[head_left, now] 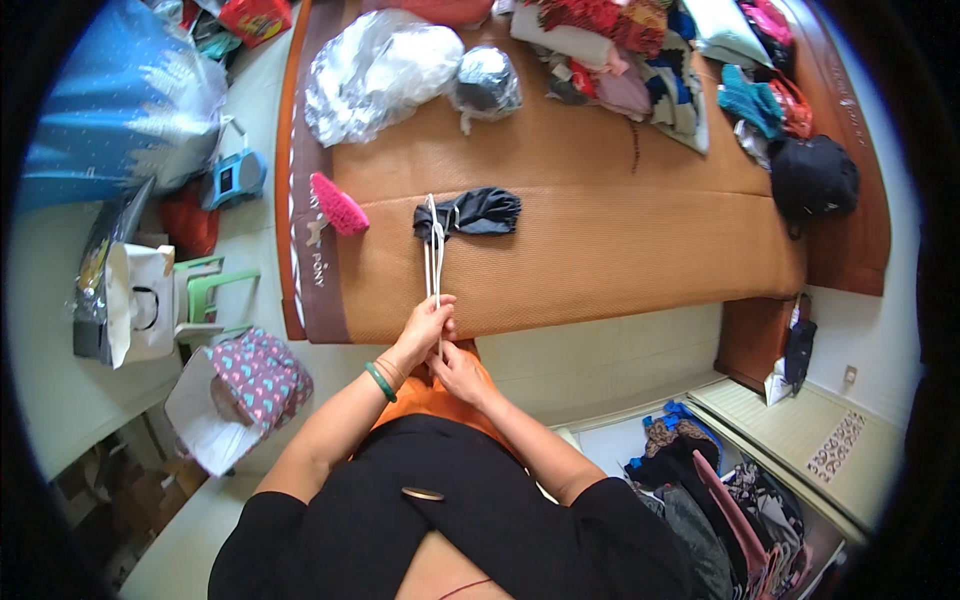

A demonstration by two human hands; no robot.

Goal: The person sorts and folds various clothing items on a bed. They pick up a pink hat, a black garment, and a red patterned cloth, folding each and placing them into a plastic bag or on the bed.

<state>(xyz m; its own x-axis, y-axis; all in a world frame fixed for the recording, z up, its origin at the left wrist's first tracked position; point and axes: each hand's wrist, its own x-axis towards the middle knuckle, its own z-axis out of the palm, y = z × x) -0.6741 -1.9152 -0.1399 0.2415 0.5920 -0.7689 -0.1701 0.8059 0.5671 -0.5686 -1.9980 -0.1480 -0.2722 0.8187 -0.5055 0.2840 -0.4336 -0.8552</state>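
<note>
My left hand (pixel 428 322), with a green bangle on its wrist, is closed round doubled lengths of white cord (pixel 438 258). Just below and to the right, my right hand (pixel 462 374) grips the lower part of the same cord. The cord runs away from me in narrow loops, up to a bunched black cloth (pixel 485 212) that lies on the brown bed mat (pixel 620 245). Its far end crosses the left part of the cloth; whether it is fastened there I cannot tell. A pink brush-like thing (pixel 340 205) lies to the left of the cloth.
Clear plastic bags (pixel 375 75) and piled clothes (pixel 640 75) lie along the bed's far side. A black bag (pixel 815 178) rests at the right end. To my left stand a green stool (pixel 215 290) and a patterned bag (pixel 255 375). An open drawer of clothes (pixel 735 500) is at lower right.
</note>
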